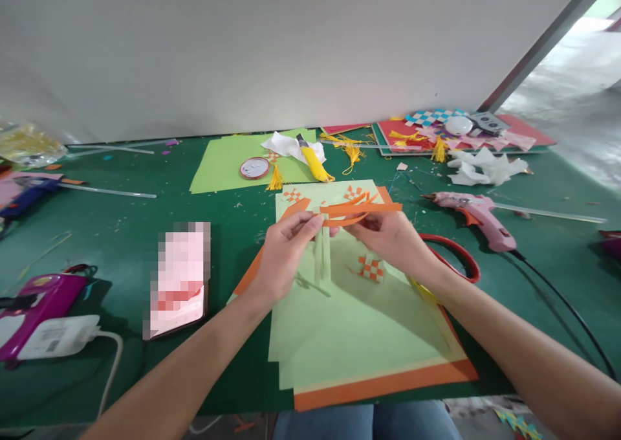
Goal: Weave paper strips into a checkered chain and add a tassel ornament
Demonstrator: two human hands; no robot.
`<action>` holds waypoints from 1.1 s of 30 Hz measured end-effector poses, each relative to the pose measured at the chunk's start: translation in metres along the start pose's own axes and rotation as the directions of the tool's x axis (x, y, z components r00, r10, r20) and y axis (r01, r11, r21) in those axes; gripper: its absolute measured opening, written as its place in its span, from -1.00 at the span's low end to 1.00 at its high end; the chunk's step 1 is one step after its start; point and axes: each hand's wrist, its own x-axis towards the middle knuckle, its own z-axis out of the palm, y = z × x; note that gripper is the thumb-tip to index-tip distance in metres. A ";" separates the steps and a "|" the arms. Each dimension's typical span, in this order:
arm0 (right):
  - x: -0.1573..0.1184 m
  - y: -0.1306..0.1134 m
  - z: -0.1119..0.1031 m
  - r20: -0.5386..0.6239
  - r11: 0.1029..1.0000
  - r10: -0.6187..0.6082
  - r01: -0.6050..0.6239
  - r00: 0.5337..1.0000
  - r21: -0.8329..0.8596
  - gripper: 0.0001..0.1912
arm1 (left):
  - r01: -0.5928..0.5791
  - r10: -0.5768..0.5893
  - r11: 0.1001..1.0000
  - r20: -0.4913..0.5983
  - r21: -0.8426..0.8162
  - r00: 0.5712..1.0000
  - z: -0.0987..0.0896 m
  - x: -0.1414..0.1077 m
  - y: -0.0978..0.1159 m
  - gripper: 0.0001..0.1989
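Observation:
Several orange paper strips (361,210) cross between my two hands above a stack of pale green paper (363,336). The fingers of my left hand (291,242) pinch the strips' left ends, where pale green strips (323,255) hang down. On the other side, my right hand (388,236) is closed around the orange strips, its fingertips partly hidden behind them. Below my hands a small orange and pale green checkered woven piece (372,268) lies on the paper. Two similar pieces lie farther back, one a woven square (292,196) at the left.
A pink glue gun (475,217) and red-handled scissors (456,255) lie to the right. Behind the stack are a yellow utility knife (313,158) and a round tin (255,167). A phone (179,285) and a purple device (48,304) with a white cable lie left.

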 end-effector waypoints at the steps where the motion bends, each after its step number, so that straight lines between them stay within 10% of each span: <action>1: 0.001 0.000 0.000 -0.052 0.997 -0.033 0.036 0.998 0.064 -0.83 | 0.005 -0.004 1.000 0.020 -0.014 1.000 0.000 0.000 0.000 -0.78; 13: -0.002 0.009 0.001 -0.131 0.807 -0.281 0.308 0.951 0.504 -0.46 | 0.049 -0.049 0.999 0.154 -0.001 0.987 0.000 -0.002 0.001 -0.77; 17: -0.002 0.002 -0.002 -0.140 0.847 -0.230 0.269 0.963 0.459 -0.26 | 0.047 -0.056 0.998 0.205 0.049 0.977 0.001 -0.004 0.004 -0.74; 22: -0.009 -0.001 -0.004 0.031 0.823 -0.244 0.190 0.969 0.535 -0.54 | 0.046 -0.045 0.999 0.221 0.004 0.974 0.001 -0.004 0.004 -0.77; 28: -0.013 0.003 0.000 -0.020 0.802 -0.187 0.164 0.982 0.574 -0.69 | 0.035 -0.039 0.999 0.230 0.023 0.972 0.001 -0.005 0.004 -0.77; 33: -0.015 -0.006 0.000 -0.082 0.848 -0.177 0.194 0.981 0.493 -0.32 | 0.007 -0.025 0.997 0.221 0.082 0.975 0.002 -0.005 0.008 -0.74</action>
